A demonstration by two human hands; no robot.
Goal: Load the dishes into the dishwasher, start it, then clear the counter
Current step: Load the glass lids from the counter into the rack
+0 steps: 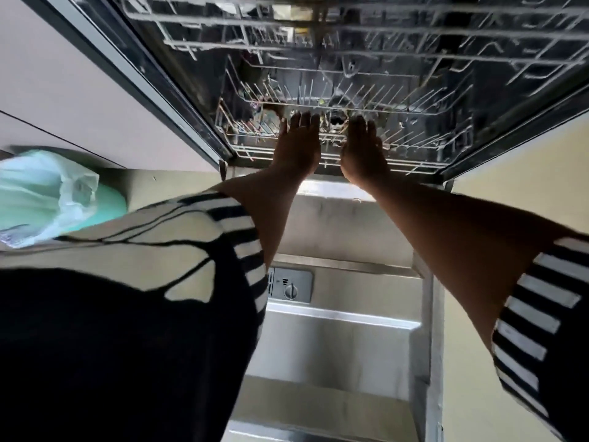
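Left hand [298,146], right hand [363,151] flat on wire rack [424,145].

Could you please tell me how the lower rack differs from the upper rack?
The left hand and right hand rest on the lower rack; the upper rack is untouched. The lower rack shows rows of upright tines; the upper rack shows mostly long horizontal wires. Both are grey wire baskets inside the dishwasher.

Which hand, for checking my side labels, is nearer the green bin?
Left. The left hand rests on the lower rack toward the green bin; the right hand lies beyond it.
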